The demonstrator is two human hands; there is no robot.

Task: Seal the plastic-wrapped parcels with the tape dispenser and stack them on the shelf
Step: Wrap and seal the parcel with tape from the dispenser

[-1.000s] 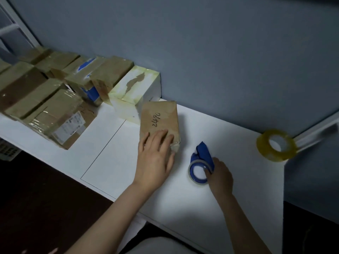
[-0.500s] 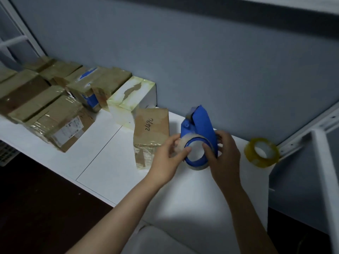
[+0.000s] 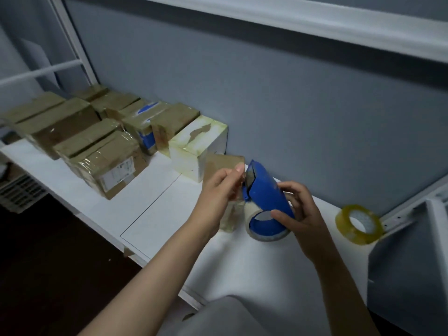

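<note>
White shelf, grey wall, right hand gripping blue tape dispenser, left hand pinching its tape

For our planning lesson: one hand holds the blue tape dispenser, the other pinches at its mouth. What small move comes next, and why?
Probably pull tape out toward the brown parcel: the left hand pinches it at the mouth of the blue tape dispenser, the right hand grips its body, and the parcel lies behind.

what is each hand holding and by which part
The right hand grips the blue tape dispenser at its roll end; the left hand pinches the tape end by the dispenser's mouth.
</note>
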